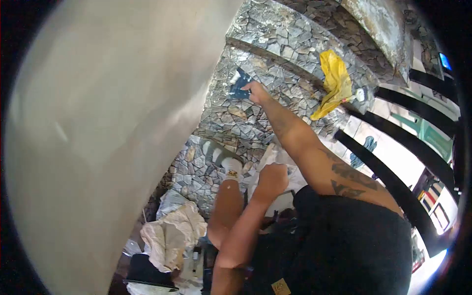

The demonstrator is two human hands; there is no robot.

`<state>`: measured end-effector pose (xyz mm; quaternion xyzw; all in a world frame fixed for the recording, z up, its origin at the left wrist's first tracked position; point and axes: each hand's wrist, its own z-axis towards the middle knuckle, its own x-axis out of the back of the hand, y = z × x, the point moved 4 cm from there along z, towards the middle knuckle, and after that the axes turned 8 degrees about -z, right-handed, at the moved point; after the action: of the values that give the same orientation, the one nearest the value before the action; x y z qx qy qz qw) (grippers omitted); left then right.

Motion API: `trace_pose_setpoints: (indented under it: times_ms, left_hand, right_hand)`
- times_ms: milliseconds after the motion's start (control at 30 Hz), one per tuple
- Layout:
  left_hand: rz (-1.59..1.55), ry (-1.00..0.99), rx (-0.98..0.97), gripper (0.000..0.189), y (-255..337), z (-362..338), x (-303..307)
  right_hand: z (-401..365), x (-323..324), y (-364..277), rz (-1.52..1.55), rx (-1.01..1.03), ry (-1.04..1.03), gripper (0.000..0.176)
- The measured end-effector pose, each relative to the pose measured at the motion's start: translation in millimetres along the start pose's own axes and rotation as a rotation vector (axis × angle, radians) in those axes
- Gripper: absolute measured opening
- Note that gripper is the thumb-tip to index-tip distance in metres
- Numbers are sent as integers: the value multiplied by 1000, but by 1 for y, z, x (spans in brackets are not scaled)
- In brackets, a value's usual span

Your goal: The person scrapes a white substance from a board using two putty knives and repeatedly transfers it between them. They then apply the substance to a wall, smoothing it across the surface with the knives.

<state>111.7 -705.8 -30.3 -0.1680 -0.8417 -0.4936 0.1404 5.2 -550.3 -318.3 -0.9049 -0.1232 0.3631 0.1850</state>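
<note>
**Blue pad held against a mosaic stone step, arm at full reach**

The blue pad (239,83) lies flat against the riser of the stone steps (275,34), just beside the edge of the pale wall (108,123). The right hand (256,92) meets the pad's right edge with the arm stretched far out. Its fingers (251,88) are curled closed over the pad and appear to grip it. The left hand (273,179) is balled into a fist close to the body, over a white sheet (275,155). Whether it encloses anything cannot be told.

Likely hazards: the stone facing is made of irregular pieces with raised joints, so the pad could catch on an edge and twist out of the fingers. With the arm so extended, the person leans well forward, and a shift of the foot in the white sock (232,169) on the uneven tread could upset balance. Loose crumpled paper (172,236) lower down could also slide underfoot.

Surroundings: the steps curve upward, grey and patchy. A yellow cloth (337,78) lies draped on a higher step, well apart from the pad. A black railing (393,182) bounds the right side, with daylight and painted buildings beyond it. The smooth wall fills the left of the view.
</note>
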Motion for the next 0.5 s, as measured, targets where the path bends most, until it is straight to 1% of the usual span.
trace_pose_setpoints:
  times_ms: [33, 67, 100, 133, 167, 233, 300, 367, 400, 467, 500]
  left_hand:
    - [-23, 34, -2, 13, -1, -1, 10]
    - [-3, -8, 22, 12, -6, 0, 11]
    - [17, -49, 45, 12, -10, 2, 10]
    - [38, -91, 70, 11, -15, 2, 9]
    - [-16, -44, 38, 11, -18, 1, 7]
    - [-127, 58, -24, 11, -23, 0, 5]
    - [-118, 63, -53, 11, -23, 0, 9]
    - [-139, 60, -55, 11, -25, 0, 15]
    - [-165, 54, -42, 12, -26, 0, 17]
    - [-183, 38, -29, 12, -27, 1, 20]
    - [-173, 27, -30, 12, -28, 2, 21]
  right_hand:
    - [25, 4, 13, -47, 48, -12, 19]
    - [53, 12, 25, -373, 226, -51, 18]
    - [86, 25, 35, -784, 487, -56, 17]
    - [114, 32, 47, -899, 619, -59, 16]
    - [134, 38, 59, -932, 699, -51, 15]
    - [153, 31, 63, -949, 848, -21, 15]
    - [163, 20, 63, -939, 982, 16, 14]
    - [171, 13, 61, -871, 941, 42, 12]
    - [176, 13, 61, -822, 839, 50, 11]
    - [179, 12, 61, -779, 765, 47, 9]
    - [176, 6, 56, -785, 793, 37, 9]
